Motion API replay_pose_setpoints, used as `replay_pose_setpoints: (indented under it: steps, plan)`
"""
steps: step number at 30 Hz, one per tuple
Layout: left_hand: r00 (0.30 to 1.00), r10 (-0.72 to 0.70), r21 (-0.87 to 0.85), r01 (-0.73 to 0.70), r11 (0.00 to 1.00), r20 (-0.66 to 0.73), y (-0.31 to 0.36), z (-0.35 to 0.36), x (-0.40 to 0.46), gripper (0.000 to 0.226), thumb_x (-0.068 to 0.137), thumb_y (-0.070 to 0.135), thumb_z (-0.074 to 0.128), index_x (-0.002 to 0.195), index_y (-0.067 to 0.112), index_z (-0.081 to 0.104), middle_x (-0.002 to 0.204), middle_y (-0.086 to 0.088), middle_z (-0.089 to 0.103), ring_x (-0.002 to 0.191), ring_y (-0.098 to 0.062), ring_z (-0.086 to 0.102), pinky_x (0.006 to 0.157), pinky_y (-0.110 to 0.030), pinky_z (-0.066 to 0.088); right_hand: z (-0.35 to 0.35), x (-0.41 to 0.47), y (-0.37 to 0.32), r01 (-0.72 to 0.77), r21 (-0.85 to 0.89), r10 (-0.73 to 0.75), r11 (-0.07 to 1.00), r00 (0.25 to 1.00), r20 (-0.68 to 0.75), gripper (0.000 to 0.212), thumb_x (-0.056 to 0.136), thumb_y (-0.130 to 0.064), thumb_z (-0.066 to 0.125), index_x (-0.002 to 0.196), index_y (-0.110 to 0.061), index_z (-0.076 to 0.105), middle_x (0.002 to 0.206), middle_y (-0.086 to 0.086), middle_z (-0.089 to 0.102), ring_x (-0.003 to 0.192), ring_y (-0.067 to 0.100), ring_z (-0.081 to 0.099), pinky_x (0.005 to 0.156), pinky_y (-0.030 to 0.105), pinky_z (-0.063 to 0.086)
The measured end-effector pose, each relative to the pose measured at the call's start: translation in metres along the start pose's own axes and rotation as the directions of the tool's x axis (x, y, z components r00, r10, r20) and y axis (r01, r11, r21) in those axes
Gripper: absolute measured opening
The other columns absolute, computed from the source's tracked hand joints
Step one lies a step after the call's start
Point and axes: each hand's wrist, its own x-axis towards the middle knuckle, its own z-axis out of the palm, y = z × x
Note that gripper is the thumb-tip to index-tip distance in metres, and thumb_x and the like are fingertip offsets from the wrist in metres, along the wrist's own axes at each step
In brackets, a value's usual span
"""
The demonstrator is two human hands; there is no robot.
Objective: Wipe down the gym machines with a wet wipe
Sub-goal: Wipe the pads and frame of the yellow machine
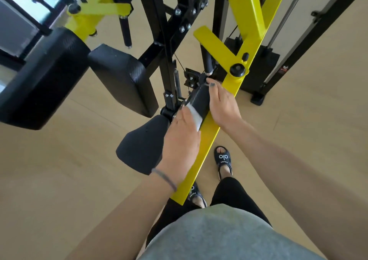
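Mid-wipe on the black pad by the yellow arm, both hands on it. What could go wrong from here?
1. The left hand presses the wipe next to the bolts and bracket; fingers could snag or get pinched there.
2. The right hand rests between the pad and the yellow arm; if that arm swings, it may get trapped.
3. The feet in open sandals stand under the arm's end.

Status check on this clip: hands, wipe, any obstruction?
Left hand presses white wipe on black pad. Right hand rests on pad's far side, steadying. Nothing in the way.
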Motion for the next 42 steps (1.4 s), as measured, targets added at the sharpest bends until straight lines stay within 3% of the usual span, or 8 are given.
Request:
replay_pose_setpoints:
  steps: [8, 13, 17, 21, 25, 30, 36, 42]
  plan:
    - [0.998, -0.002, 0.046, -0.002, 0.999, 0.070, 0.001, -0.005, 0.002, 0.078, 0.099, 0.038, 0.058, 0.154, -0.002, 0.022, 0.152, -0.020, 0.043, 0.138, -0.026, 0.049, 0.110, -0.029, 0.042, 0.003, 0.004, -0.004, -0.037, 0.050, 0.038, 0.998, 0.999, -0.027, 0.046, 0.112, -0.031, 0.023, 0.144, -0.018, 0.054, 0.145, 0.003, 0.058, 0.138, 0.020, 0.046, 0.116, 0.037, 0.036]
    - [1.000, 0.008, 0.053, -0.008, 0.999, 0.012, 0.042, -0.009, 0.094, 0.044, 0.097, 0.032, 0.058, 0.128, 0.003, 0.047, 0.118, -0.013, 0.062, 0.107, -0.023, 0.066, 0.084, -0.029, 0.055, -0.016, 0.027, -0.001, 0.053, 0.007, -0.052, 0.999, 0.995, -0.085, 0.048, 0.109, -0.031, 0.023, 0.141, -0.016, 0.056, 0.136, 0.004, 0.064, 0.127, 0.020, 0.054, 0.097, 0.024, 0.039]
    - [0.976, 0.029, 0.083, -0.047, 0.995, 0.215, 0.049, -0.019, 0.133, 0.021, 0.097, 0.027, 0.054, 0.106, 0.009, 0.058, 0.102, -0.008, 0.064, 0.089, -0.025, 0.064, 0.068, -0.032, 0.047, -0.029, 0.037, 0.000, 0.159, -0.081, -0.166, 0.984, 0.982, -0.094, 0.046, 0.109, -0.029, 0.024, 0.143, -0.015, 0.052, 0.139, 0.005, 0.060, 0.125, 0.020, 0.055, 0.090, 0.017, 0.035]
    - [0.816, -0.055, -0.102, 0.138, 0.985, 0.575, 0.041, -0.029, 0.165, 0.032, 0.103, 0.033, 0.044, 0.105, 0.004, 0.057, 0.101, -0.015, 0.065, 0.085, -0.027, 0.060, 0.078, -0.040, 0.051, -0.041, 0.058, -0.002, 0.216, -0.098, -0.228, 0.971, 0.965, -0.130, 0.049, 0.108, -0.029, 0.025, 0.143, -0.009, 0.053, 0.139, 0.007, 0.060, 0.128, 0.020, 0.053, 0.100, 0.017, 0.036]
    - [0.574, -0.111, -0.422, 0.706, 0.568, 0.811, 0.026, -0.031, 0.173, 0.050, 0.103, 0.055, 0.039, 0.121, 0.014, 0.061, 0.124, -0.011, 0.060, 0.111, -0.020, 0.056, 0.094, -0.029, 0.043, -0.052, 0.094, -0.002, 0.204, -0.169, -0.221, 0.964, 0.972, -0.084, 0.052, 0.107, -0.032, 0.025, 0.146, -0.009, 0.049, 0.141, 0.007, 0.058, 0.133, 0.022, 0.050, 0.110, 0.035, 0.040]
    - [0.405, -0.168, -0.336, 0.882, 0.329, 0.899, -0.002, -0.001, 0.176, 0.075, 0.079, 0.058, 0.072, 0.135, 0.009, 0.060, 0.126, -0.014, 0.068, 0.110, -0.028, 0.066, 0.103, -0.040, 0.049, -0.049, 0.114, -0.002, 0.246, -0.327, -0.258, 0.912, 0.966, 0.008, 0.049, 0.109, -0.031, 0.028, 0.149, -0.009, 0.046, 0.145, 0.007, 0.055, 0.137, 0.023, 0.046, 0.114, 0.037, 0.036]
    - [0.359, -0.199, -0.244, 0.864, 0.441, 0.912, -0.027, 0.029, 0.167, 0.034, 0.099, 0.045, 0.055, 0.104, 0.012, 0.061, 0.114, -0.011, 0.063, 0.096, -0.021, 0.058, 0.099, -0.038, 0.045, -0.052, 0.131, -0.006, 0.252, -0.232, -0.244, 0.940, 0.968, 0.063, 0.050, 0.110, -0.031, 0.030, 0.154, -0.009, 0.037, 0.149, 0.008, 0.049, 0.136, 0.023, 0.046, 0.109, 0.038, 0.041]
    - [0.700, -0.308, -0.625, 0.714, 0.314, 0.645, 0.017, -0.011, 0.233, 0.038, 0.110, 0.041, 0.027, 0.111, 0.017, 0.056, 0.113, -0.013, 0.055, 0.107, -0.019, 0.053, 0.092, -0.024, 0.039, -0.052, 0.160, -0.023, 0.137, -0.098, -0.136, 0.986, 0.991, 0.018, 0.047, 0.111, -0.030, 0.028, 0.154, -0.013, 0.037, 0.153, 0.004, 0.046, 0.137, 0.019, 0.044, 0.090, 0.017, 0.031]
